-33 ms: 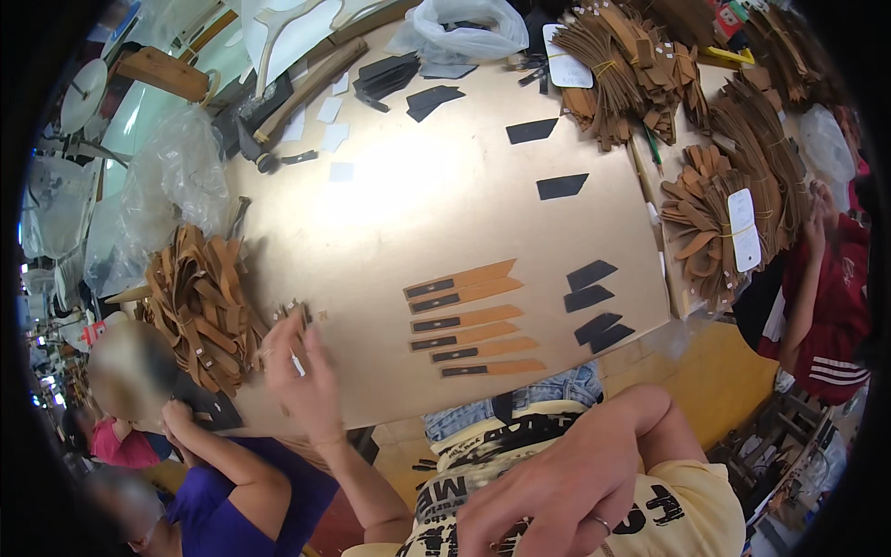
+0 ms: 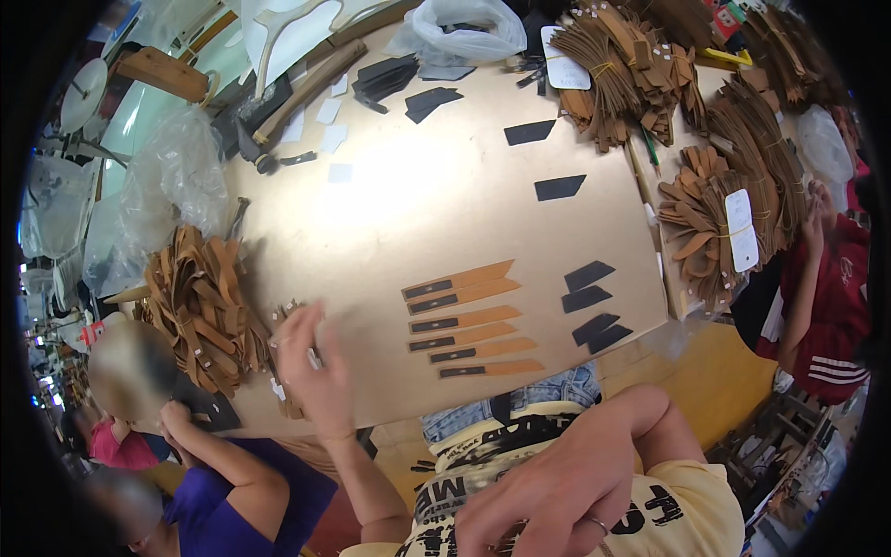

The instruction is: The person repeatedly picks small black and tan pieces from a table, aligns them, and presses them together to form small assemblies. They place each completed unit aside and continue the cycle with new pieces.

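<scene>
My left hand hovers at the table's left side, fingers loosely bent and smeared by motion. Beneath and beside it lie thin brown leather strips with a white tag. A small dark bit shows among the fingers; whether they hold it cannot be made out. Close to the camera, my right hand, with a ring, is bent in front of my chest; its fingertips run past the lower edge. Between the hands, several orange-brown leather strips with dark inlaid patches lie in a column. Black slanted pieces lie to their right.
A heap of brown strips lies left, banded bundles right. Along the back are a hammer, black pieces and a plastic bag. Two people sit near: one in a purple shirt, one in a red top.
My left hand has shifted slightly right, uncovering more of the thin strips beside it. My right hand and the pieces on the table look the same.
</scene>
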Tool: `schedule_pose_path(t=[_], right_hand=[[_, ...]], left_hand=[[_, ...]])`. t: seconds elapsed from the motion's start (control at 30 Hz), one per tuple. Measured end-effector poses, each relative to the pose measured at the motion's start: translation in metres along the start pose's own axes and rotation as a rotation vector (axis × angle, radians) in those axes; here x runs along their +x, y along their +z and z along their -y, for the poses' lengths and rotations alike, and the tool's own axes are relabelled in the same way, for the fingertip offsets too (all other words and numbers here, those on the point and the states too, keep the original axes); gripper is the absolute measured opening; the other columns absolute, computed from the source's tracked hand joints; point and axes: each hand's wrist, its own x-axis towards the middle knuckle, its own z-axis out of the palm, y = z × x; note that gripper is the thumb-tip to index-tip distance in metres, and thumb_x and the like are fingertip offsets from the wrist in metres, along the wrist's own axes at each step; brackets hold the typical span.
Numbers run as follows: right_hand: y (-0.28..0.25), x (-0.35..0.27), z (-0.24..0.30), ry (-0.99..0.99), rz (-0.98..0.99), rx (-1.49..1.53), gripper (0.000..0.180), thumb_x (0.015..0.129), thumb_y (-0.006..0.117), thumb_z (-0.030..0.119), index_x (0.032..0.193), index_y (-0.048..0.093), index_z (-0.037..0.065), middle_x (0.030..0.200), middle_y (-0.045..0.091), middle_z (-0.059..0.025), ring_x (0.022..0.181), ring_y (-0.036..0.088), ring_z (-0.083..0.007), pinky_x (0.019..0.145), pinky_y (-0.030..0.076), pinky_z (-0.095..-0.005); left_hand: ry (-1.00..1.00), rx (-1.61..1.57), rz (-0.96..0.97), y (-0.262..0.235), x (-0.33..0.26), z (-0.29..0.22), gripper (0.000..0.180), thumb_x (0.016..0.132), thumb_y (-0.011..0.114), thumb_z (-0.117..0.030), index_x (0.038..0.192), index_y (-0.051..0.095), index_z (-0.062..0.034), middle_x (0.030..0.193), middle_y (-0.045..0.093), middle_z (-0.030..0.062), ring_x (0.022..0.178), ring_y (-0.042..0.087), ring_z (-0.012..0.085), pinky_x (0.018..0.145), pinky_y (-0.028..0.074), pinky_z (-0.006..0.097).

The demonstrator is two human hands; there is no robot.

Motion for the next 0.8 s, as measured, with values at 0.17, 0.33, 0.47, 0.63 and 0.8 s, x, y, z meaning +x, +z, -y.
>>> schedule_pose_path(t=[0.17,0.33,0.47,0.63,0.8], right_hand=[[0.003,-0.012,0.012,0.116,0.032,0.068,0.027,0.100,0.054,0.004,0.124,0.062,-0.002,0.114,0.059,-0.0196,0.098,0.058,-0.0303,0.086,0.048,-0.0388],[0.003,-0.013,0.016,-0.036,0.000,-0.025,0.027,0.100,0.054,0.004,0.124,0.060,-0.006,0.113,0.062,-0.0184,0.099,0.059,-0.0312,0.086,0.048,-0.0409],[0.011,-0.004,0.008,-0.176,-0.077,-0.020,0.028,0.100,0.054,0.005,0.125,0.058,-0.007,0.113,0.063,-0.0187,0.100,0.061,-0.0325,0.086,0.048,-0.0419],[0.002,-0.011,0.027,-0.031,0.016,-0.019,0.028,0.101,0.053,0.006,0.124,0.060,-0.007,0.112,0.064,-0.0206,0.100,0.062,-0.0339,0.085,0.048,-0.0427],[-0.002,-0.011,0.023,-0.049,0.023,-0.031,0.028,0.101,0.054,0.008,0.124,0.060,-0.006,0.112,0.063,-0.0216,0.098,0.062,-0.0344,0.085,0.049,-0.0429]], left_hand=[[0.200,-0.133,0.303,0.057,0.015,-0.052,0.031,0.086,0.072,-0.009,0.117,0.069,-0.0069,0.122,0.060,0.0154,0.109,0.059,0.0325,0.094,0.044,0.042],[0.271,-0.077,0.378,0.068,0.024,-0.061,0.026,0.084,0.073,-0.010,0.109,0.071,-0.0079,0.123,0.058,0.0134,0.109,0.058,0.0316,0.093,0.045,0.042],[0.186,-0.161,0.423,0.068,0.025,-0.059,0.016,0.083,0.073,-0.009,0.099,0.068,-0.0062,0.118,0.059,0.0121,0.105,0.058,0.0311,0.090,0.046,0.042],[0.145,-0.184,0.471,0.070,0.027,-0.057,0.011,0.084,0.070,-0.004,0.093,0.062,-0.0051,0.114,0.059,0.0123,0.103,0.058,0.0321,0.089,0.045,0.042],[0.221,-0.247,0.332,0.074,0.034,-0.060,0.016,0.085,0.065,0.002,0.099,0.059,-0.0036,0.109,0.065,0.0111,0.095,0.061,0.0305,0.088,0.044,0.041]])
